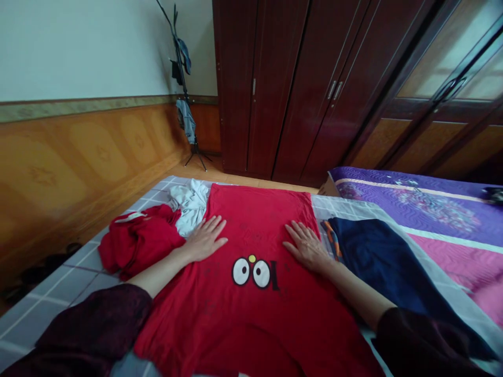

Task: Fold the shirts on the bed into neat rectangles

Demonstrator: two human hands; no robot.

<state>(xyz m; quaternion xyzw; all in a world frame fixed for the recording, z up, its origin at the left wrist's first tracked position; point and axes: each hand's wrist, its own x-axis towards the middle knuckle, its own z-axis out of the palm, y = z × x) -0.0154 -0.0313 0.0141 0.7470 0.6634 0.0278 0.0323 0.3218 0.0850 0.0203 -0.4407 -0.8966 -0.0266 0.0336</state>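
Note:
A red T-shirt (pixel 243 314) with two cartoon eyes lies spread out on the checked sheet (pixel 90 285), its neckline at the bottom of the view. My left hand (pixel 206 239) rests flat on the shirt's left edge, fingers spread. On the right side of the shirt, my right hand (pixel 306 246) lies flat with its fingers apart. Neither hand grips anything. Bunched red cloth (pixel 139 241) and a crumpled pale garment (pixel 189 204) lie left of the shirt. Dark blue clothing (pixel 377 262) with an orange strip sits to the right.
A purple and pink bedspread (pixel 432 209) covers another surface at the right. Beyond the bed's far edge stand a dark red wardrobe (pixel 283 94) and a black coat rack (pixel 183 73) with items on it. Wood panelling (pixel 98 152) runs along the left wall.

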